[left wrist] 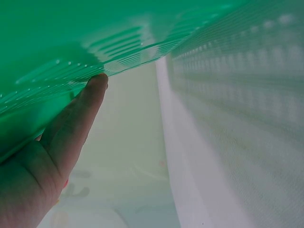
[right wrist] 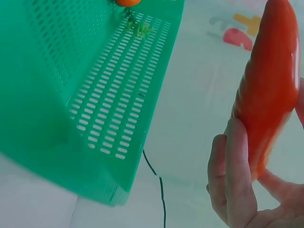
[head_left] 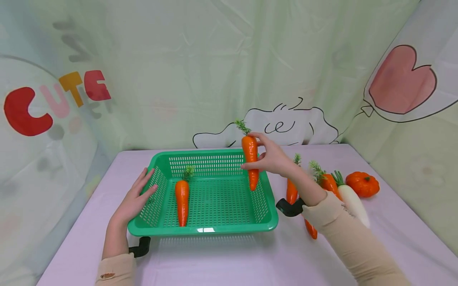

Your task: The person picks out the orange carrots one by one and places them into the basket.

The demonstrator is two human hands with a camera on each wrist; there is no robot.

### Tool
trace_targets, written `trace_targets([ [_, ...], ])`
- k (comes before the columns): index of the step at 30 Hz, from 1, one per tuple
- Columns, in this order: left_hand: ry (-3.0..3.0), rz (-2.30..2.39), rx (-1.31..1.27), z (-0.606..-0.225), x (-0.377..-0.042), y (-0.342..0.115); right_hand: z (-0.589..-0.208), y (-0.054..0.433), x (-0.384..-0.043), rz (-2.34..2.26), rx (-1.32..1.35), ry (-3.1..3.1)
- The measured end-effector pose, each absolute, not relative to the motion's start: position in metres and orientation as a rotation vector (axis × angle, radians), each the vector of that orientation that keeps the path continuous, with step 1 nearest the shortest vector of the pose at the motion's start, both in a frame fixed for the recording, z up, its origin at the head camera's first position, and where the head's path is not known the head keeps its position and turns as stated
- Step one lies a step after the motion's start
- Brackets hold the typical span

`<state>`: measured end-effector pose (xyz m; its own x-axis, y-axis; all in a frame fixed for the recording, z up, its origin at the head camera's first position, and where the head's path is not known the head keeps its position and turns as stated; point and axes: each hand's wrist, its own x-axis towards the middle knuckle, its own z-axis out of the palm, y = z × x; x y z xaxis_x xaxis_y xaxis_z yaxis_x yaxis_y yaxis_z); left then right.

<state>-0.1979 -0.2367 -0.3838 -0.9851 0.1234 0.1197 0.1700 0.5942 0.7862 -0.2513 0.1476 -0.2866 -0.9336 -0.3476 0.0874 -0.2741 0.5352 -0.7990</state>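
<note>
My right hand (head_left: 270, 157) pinches an orange carrot (head_left: 249, 149) with a green leafy top, holding it upright over the right side of a green plastic basket (head_left: 202, 230). In the right wrist view, fingers (right wrist: 237, 156) press the held carrot (right wrist: 270, 76) from the side. A second carrot (head_left: 182, 202) lies inside the basket, left of its middle. My left hand (head_left: 132, 200) rests at the basket's left rim with its fingers extended. In the left wrist view, a straight finger (left wrist: 85, 116) touches the basket wall; the other fingers are mostly hidden.
Right of the basket, partly behind my right forearm, lie more carrots (head_left: 291, 192), a white radish (head_left: 354, 202) and an orange pumpkin (head_left: 363, 184). They sit on a pale lilac table (head_left: 200, 266). A printed curtain (head_left: 171, 79) hangs behind it.
</note>
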Motion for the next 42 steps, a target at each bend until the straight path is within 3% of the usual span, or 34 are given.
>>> trace_targets([
  [42,-2.762,-1.377,-0.244,-0.382,-0.198,-0.237,-0.308,0.071,-0.264,-1.463,-0.612,2.447],
])
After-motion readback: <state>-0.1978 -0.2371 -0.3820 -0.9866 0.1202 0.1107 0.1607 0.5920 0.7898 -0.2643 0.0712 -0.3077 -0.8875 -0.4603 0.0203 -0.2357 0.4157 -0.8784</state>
